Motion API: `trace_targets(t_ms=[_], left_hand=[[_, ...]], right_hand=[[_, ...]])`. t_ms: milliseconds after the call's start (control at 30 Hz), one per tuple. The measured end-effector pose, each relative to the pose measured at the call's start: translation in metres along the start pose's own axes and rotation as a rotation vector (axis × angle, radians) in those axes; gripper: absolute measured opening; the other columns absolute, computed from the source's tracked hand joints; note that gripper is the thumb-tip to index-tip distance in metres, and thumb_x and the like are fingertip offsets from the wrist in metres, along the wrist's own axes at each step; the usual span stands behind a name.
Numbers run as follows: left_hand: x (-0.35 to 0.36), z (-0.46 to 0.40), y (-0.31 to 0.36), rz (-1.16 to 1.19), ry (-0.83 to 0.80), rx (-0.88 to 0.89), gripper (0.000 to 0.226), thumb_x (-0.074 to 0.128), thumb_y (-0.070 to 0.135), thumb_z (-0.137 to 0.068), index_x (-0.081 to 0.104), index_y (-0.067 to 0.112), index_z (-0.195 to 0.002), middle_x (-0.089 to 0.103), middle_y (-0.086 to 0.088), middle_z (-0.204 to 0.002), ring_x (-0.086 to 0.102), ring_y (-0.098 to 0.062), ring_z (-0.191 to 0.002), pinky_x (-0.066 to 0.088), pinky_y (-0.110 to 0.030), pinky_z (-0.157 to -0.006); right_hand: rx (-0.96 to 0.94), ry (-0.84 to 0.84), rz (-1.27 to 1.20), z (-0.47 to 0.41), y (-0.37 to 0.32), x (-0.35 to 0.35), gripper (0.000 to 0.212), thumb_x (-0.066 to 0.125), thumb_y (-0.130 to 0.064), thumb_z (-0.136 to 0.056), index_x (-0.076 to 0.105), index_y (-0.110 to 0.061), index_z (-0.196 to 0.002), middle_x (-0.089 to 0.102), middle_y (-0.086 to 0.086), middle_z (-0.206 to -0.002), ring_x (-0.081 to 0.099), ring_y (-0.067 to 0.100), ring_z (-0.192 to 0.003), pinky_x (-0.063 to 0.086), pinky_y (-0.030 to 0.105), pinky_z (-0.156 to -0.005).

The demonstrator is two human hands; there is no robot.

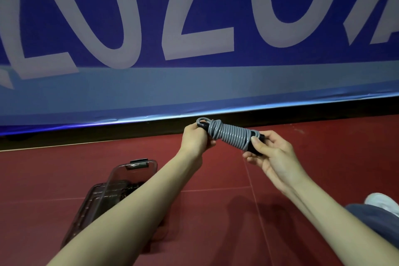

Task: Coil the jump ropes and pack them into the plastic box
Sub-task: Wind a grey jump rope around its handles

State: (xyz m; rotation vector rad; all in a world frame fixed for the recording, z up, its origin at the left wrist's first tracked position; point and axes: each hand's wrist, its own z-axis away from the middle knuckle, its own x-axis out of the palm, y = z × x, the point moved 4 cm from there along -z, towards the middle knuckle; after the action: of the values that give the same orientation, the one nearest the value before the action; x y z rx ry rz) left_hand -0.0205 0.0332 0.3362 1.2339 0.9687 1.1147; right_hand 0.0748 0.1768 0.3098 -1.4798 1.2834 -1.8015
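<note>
— What's nearest to you down there?

— A grey trouser leg [375, 220] and white shoe [382, 202] at the right, on the dark red tiled floor [216, 211]. Left of them, the smoky transparent plastic box [86, 211] sits on the floor with its hinged lid [133, 174] up, partly hidden by the left forearm; something dark lies inside.

— And the rope?

— The grey jump rope wound tightly round its black handles [230, 135] is held up in the air between both hands, beyond the box. The left hand [195, 137] grips one end, fingers curled round it. The right hand [271, 153] pinches the other black end with thumb and fingers.

— Behind?

— A blue banner with big white letters [194, 28].
</note>
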Motion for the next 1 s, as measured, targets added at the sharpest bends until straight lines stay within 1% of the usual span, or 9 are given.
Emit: trace_targets(t_ms=[267,400,500,600,700,833,867,933,1000], left_hand=[[-0.014,-0.01,0.001,-0.366,-0.04,-0.063,0.041,0.035,-0.008,-0.09,0.06,0.018,-0.073,0.05,0.001,-0.061,0.041,-0.009,-0.052,0.043,-0.021,-0.047],[-0.016,-0.008,-0.001,-0.415,-0.063,-0.119,0.037,0.038,-0.01,-0.089,0.057,0.013,-0.068,0.052,-0.001,-0.055,0.041,-0.004,-0.036,0.036,-0.018,-0.039],[-0.02,-0.008,-0.004,-0.48,-0.076,-0.14,0.03,0.042,-0.008,-0.089,0.055,0.01,-0.069,0.054,-0.006,-0.059,0.039,-0.011,-0.043,0.032,-0.017,-0.036],[-0.024,-0.007,-0.003,-0.544,-0.086,-0.135,0.028,0.041,-0.008,-0.089,0.057,0.009,-0.073,0.055,-0.006,-0.062,0.041,-0.011,-0.046,0.034,-0.017,-0.036],[-0.028,-0.004,0.001,-0.606,-0.099,-0.093,0.027,0.039,-0.007,-0.09,0.061,0.009,-0.085,0.056,-0.004,-0.065,0.047,-0.009,-0.05,0.041,-0.02,-0.043],[-0.024,0.0,0.005,-0.778,-0.11,0.005,0.03,0.039,-0.006,-0.087,0.065,0.005,-0.093,0.065,-0.006,-0.073,0.06,-0.015,-0.061,0.052,-0.021,-0.047],[-0.022,0.001,0.006,-0.828,-0.115,0.034,0.03,0.039,-0.006,-0.086,0.066,0.003,-0.095,0.067,-0.009,-0.077,0.064,-0.02,-0.065,0.057,-0.026,-0.053],[-0.016,0.006,0.008,-0.909,-0.144,0.067,0.03,0.04,-0.005,-0.085,0.067,0.001,-0.097,0.07,-0.014,-0.083,0.068,-0.026,-0.07,0.06,-0.036,-0.067],[-0.008,0.012,0.009,-1.003,-0.178,0.104,0.027,0.04,-0.004,-0.085,0.066,0.0,-0.094,0.069,-0.017,-0.085,0.069,-0.028,-0.069,0.06,-0.04,-0.07]], right_hand=[[-0.271,-0.026,0.349,0.007,-0.004,0.002,0.021,0.057,0.011,-0.088,0.05,-0.008,-0.091,0.062,0.007,-0.091,0.06,0.016,-0.05,0.049,0.022,-0.048],[-0.397,-0.007,0.538,0.01,-0.003,0.003,0.028,0.059,0.01,-0.088,0.052,-0.016,-0.089,0.064,0.004,-0.083,0.061,0.015,-0.052,0.05,0.024,-0.05],[-0.476,0.006,0.659,0.013,-0.001,0.004,0.034,0.062,0.009,-0.086,0.054,-0.023,-0.088,0.064,0.006,-0.075,0.062,0.016,-0.053,0.051,0.025,-0.051],[-0.439,-0.028,0.762,0.012,0.003,0.003,0.028,0.065,0.005,-0.086,0.052,-0.02,-0.091,0.066,0.007,-0.08,0.066,0.017,-0.058,0.052,0.024,-0.053],[-0.325,-0.124,0.822,0.008,0.005,0.001,0.035,0.07,0.0,-0.083,0.044,-0.022,-0.093,0.065,0.007,-0.085,0.068,0.017,-0.064,0.054,0.027,-0.059],[-0.227,-0.274,1.064,0.008,0.009,0.0,0.074,0.084,-0.022,-0.07,0.037,-0.047,-0.12,0.053,-0.014,-0.106,0.058,0.003,-0.092,0.044,0.018,-0.078],[-0.243,-0.27,1.124,0.008,0.011,0.0,0.075,0.084,-0.024,-0.07,0.036,-0.049,-0.122,0.05,-0.016,-0.108,0.054,0.002,-0.095,0.04,0.017,-0.078],[-0.325,-0.186,1.175,0.009,0.012,-0.002,0.063,0.083,-0.023,-0.07,0.042,-0.042,-0.115,0.047,-0.014,-0.107,0.053,0.006,-0.094,0.04,0.024,-0.077],[-0.403,-0.112,1.32,0.009,0.013,-0.004,0.053,0.079,-0.021,-0.069,0.044,-0.031,-0.107,0.049,-0.01,-0.105,0.051,0.015,-0.091,0.041,0.033,-0.075]])
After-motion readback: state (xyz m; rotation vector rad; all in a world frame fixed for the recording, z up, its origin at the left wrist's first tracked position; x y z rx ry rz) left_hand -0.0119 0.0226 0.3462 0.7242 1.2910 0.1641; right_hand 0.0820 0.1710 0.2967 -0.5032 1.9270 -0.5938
